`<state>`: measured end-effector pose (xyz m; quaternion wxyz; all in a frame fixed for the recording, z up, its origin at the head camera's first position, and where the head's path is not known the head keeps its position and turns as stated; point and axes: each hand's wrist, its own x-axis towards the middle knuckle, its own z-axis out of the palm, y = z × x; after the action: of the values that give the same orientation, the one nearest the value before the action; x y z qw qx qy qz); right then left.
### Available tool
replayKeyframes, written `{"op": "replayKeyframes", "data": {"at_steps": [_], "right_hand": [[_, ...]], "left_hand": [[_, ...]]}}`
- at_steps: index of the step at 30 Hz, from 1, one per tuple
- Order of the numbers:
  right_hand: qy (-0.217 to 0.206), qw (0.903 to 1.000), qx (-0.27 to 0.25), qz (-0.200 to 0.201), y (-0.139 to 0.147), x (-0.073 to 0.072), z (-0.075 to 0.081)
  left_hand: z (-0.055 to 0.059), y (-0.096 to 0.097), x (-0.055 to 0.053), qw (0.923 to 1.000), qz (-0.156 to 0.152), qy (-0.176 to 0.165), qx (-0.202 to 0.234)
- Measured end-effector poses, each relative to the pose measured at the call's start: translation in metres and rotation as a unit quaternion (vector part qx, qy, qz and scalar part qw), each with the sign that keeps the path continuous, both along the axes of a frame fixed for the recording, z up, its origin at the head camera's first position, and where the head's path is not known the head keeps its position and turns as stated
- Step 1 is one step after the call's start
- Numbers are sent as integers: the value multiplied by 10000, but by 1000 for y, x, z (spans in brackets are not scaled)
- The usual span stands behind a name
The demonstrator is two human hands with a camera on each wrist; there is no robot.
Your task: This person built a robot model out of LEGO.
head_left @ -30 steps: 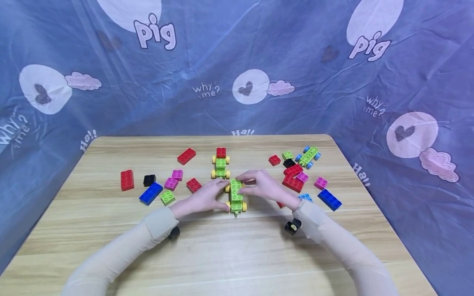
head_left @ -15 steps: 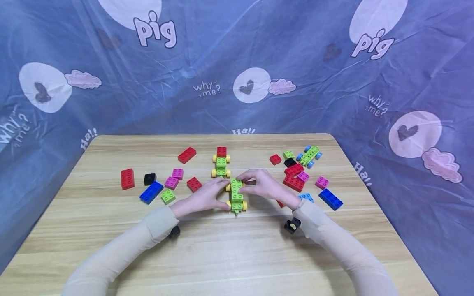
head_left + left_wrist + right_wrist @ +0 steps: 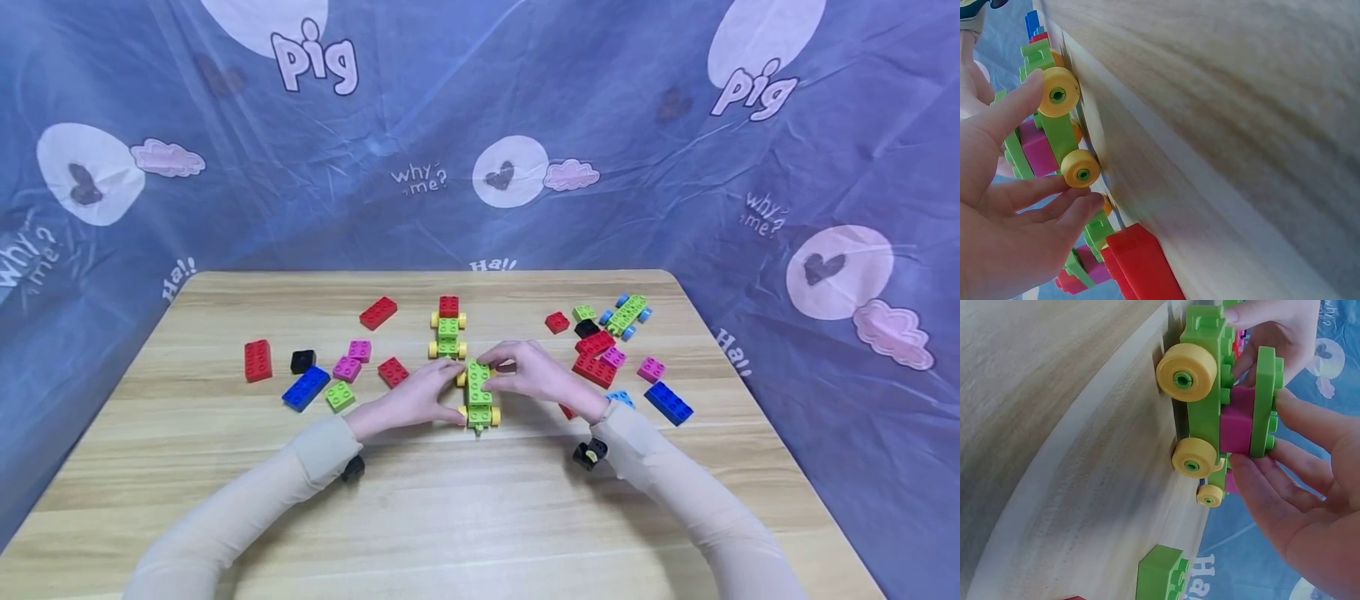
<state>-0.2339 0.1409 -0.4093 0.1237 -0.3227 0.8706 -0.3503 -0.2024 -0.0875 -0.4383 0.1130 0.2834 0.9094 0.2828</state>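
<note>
A wrinkled blue cloth (image 3: 375,225) printed with white lettering hangs behind the desk (image 3: 480,517), whose surface has a pale, streaky wood grain. The green toy car (image 3: 478,396) stands on the desk between both hands, the left hand (image 3: 420,396) along its left side and the right hand (image 3: 536,375) over its far part. The left hand is curved and partly open, spanning that side, thumb at the nearer wheel and fingertips at the farther one. The right hand is nearly closed, pinching the stacked pieces with thumb and fingers. Just beyond the car stands a second yellow-wheeled car (image 3: 447,329), a red brick on its far end. The held stack is smooth, plastic-looking: a long, flat green brick (image 3: 1265,403) on a boxy magenta block (image 3: 1237,422), overhanging it toward the near end. Below are round yellow wheels (image 3: 1192,457) with green hubs; short cylindrical studs (image 3: 1279,372) top the brick.
</note>
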Motion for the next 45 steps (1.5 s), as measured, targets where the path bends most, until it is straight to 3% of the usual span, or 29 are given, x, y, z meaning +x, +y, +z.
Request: {"op": "replayKeyframes", "data": {"at_steps": [9, 17, 21, 31, 38, 45], "right_hand": [[440, 9982, 55, 407, 2, -2, -2], [587, 9982, -42, 83, 16, -9, 7], [892, 9958, 90, -201, 28, -21, 14], [1108, 9894, 510, -794, 66, -62, 29], [897, 9865, 1082, -841, 85, -87, 18], [767, 9813, 1605, -733, 92, -99, 3]], "left_hand": [[-3, -1, 0, 10000, -8, -13, -8], [-1, 0, -1, 10000, 37, -48, -50], [-1, 0, -1, 9999, 55, -38, -125], [0, 1, 1, 9999, 54, -23, -149], [1, 1, 1, 9999, 53, -38, -139], [0, 1, 0, 9999, 49, -10, -142]]}}
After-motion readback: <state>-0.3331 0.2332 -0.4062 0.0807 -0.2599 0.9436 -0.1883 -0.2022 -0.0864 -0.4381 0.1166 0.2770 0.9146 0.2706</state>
